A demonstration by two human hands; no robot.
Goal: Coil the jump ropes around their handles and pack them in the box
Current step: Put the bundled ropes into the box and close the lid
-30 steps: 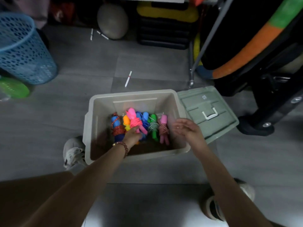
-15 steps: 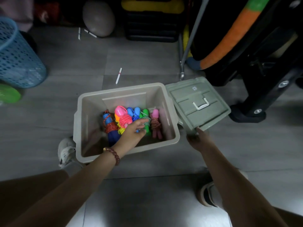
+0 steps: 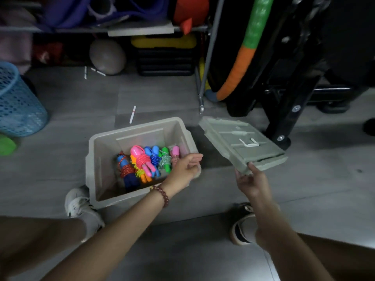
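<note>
Nearest the bottom of the frame we see two shoes, the left shoe [image 3: 81,201] just beside the near left corner of the box and the right shoe [image 3: 241,228] lower right of centre. Both forearms reach up from the bottom edge. The left hand [image 3: 185,169], with a bead bracelet [image 3: 160,194] at the wrist, hovers over the near right corner of the box [image 3: 103,165]. Its fingers are loosely curled and hold nothing we can see; we cannot tell whether it touches the rim. The right hand [image 3: 251,180] pinches the near left corner of the lid [image 3: 229,136], thumb on top. The jump ropes [image 3: 145,161] lie coiled round their handles, side by side on the box floor at frame centre, handles running near to far. We judge the packing done and the closing of the box as the step in hand. The governing relation: the lid is right of the box, just beside it, tilted, with its long axis running from the right hand toward the upper right. The box opening is to the left of that hand, so the lid must travel leftward and turn to match the rim. The right hand carries it, and the left hand is nearer the box to steady or guide. Farther off are a blue basket [image 3: 18,110] at the left edge, a grey ball [image 3: 107,56] and a yellow-and-black case [image 3: 165,55] at top centre.
</note>
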